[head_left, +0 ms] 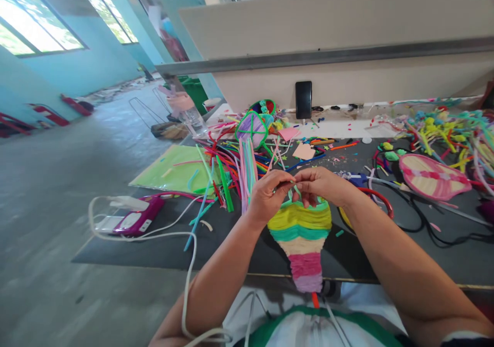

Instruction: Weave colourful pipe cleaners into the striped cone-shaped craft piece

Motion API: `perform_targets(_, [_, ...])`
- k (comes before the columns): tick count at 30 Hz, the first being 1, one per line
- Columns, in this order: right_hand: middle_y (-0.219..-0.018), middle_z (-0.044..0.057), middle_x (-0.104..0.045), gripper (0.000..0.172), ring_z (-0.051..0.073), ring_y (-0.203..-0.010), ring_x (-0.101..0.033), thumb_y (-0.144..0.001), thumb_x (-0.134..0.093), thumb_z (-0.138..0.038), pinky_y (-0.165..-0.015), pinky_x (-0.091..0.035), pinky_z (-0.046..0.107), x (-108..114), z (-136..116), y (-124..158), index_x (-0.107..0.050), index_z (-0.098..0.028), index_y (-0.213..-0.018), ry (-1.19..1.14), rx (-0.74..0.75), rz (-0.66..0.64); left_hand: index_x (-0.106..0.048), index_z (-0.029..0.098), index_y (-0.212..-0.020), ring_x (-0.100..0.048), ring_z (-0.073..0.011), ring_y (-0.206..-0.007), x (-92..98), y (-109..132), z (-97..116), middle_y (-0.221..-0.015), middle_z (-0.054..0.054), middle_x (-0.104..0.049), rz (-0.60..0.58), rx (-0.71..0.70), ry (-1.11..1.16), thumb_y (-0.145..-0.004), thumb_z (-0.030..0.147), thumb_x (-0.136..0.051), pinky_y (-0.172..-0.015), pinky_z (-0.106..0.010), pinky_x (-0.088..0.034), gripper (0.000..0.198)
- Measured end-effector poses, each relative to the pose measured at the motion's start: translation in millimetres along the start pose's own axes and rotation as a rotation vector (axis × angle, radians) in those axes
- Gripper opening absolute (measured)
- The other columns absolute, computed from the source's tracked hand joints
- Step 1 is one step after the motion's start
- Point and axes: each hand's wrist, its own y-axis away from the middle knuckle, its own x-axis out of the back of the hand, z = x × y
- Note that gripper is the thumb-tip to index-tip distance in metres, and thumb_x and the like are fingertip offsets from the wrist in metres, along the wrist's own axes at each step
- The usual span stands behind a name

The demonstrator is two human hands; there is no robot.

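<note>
Fuzzy craft wire in stripes of yellow, green, cream, pink and purple made up a teardrop-shaped woven piece point(301, 233), held over the near edge of a dark table point(231, 244), its wide end away from the person and its narrow tip pointing back at their lap. Both hands were closed in a fingertip pinch on its green top edge, the left hand point(268, 195) and the right hand point(322, 185) almost touching each other there. The piece looked very light and soft to the touch, with a plush surface that should not slip, yet springy, since thin wire inside would bend and keep a kink if squeezed hard. The outer rim and the narrow tip looked the firmest places to take hold; the flat striped middle would likely buckle under pressure. Beyond the hands lay a loose heap of coloured pipe cleaners point(231, 167), a green plastic sheet point(173, 169) to the left, and a pink oval piece point(434, 178) to the right. A dark phone point(303, 100) stood upright against the back wall, and a pink device point(135, 221) with a white cable point(191, 264) sat at the near left corner.
</note>
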Motion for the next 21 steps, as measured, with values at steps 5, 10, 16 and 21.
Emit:
perform_targets(5, [-0.074, 0.0, -0.068, 0.017, 0.009, -0.051, -0.063, -0.077, -0.063, -0.031, -0.041, -0.046, 0.017, 0.2, 0.2, -1.3, -0.06, -0.015, -0.084, 0.044, 0.038, -0.013, -0.068, 0.02, -0.088, -0.061, -0.017, -0.089, -2.8, -0.7, 0.7, -0.086, -0.006, -0.065, 0.026, -0.017, -0.024, -0.085, 0.02, -0.063, -0.079, -0.03, -0.05, 0.006])
perform_targets(10, [-0.053, -0.005, -0.059, 0.006, 0.009, -0.042, -0.056, -0.079, -0.053, -0.02, -0.041, -0.044, 0.017, -4.0, -0.4, 0.1, -0.058, -0.017, -0.082, 0.252, 0.118, 0.105, -0.069, 0.02, -0.089, -0.061, -0.0175, -0.089, -3.1, 1.6, 3.0, -0.089, -0.006, -0.065, 0.047, -0.014, 0.001, -0.084, 0.022, -0.064, -0.077, -0.03, -0.051, 0.007])
perform_targets(16, [-0.058, -0.003, -0.058, 0.018, 0.011, -0.054, -0.056, -0.081, -0.046, -0.011, -0.054, -0.04, 0.021, -8.3, 2.4, -0.3, -0.061, -0.02, -0.081, 0.763, 0.334, 0.293, -0.069, 0.02, -0.089, -0.061, -0.0168, -0.088, 1.4, 3.0, 4.9, -0.091, -0.007, -0.064, 0.074, -0.028, 0.017, -0.082, 0.017, -0.065, -0.075, -0.028, -0.051, 0.009])
perform_targets(21, [-0.07, 0.0, -0.058, 0.015, 0.013, -0.068, -0.056, -0.086, -0.048, -0.015, -0.063, -0.039, 0.023, -13.6, 0.1, -0.9, -0.059, -0.019, -0.077, 0.811, 0.495, 0.365, -0.068, 0.019, -0.086, -0.061, -0.0164, -0.085, 12.5, 2.1, 1.9, -0.088, -0.006, -0.064, 0.015, -0.037, 0.061, -0.079, 0.012, -0.066, -0.075, -0.029, -0.05, 0.01])
